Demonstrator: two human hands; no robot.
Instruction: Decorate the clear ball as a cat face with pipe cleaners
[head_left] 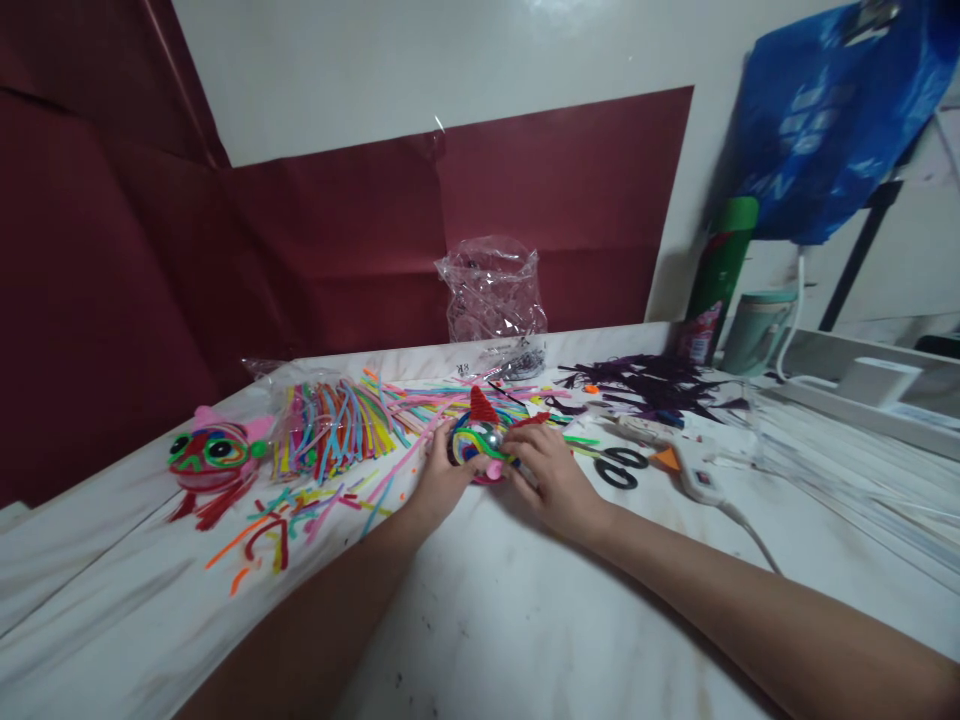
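Between my hands is a small colourful pipe-cleaner animal figure (478, 442) with a pointed red ear and coiled rings of blue, green, yellow and white. My left hand (437, 477) is closed around its left side, thumb on the front. From the other side, the bent fingers of my right hand (546, 472) press against its face and cover part of it. Whether a small piece is pinched in those fingertips is hidden. Black-handled scissors (621, 468) lie to the right of my right hand. A similar finished-looking figure (217, 452), pink-eared with red tassels, sits at the far left.
Bundled pipe cleaners (330, 430) and cut scraps (274, 530) lie on the left of the marbled table (480, 640). Purple strands (652, 385), a glue gun (701, 480) with its cord, a green spray can (720, 280) and a cup (757, 330) are rightward. A clear bag (495, 295) stands behind.
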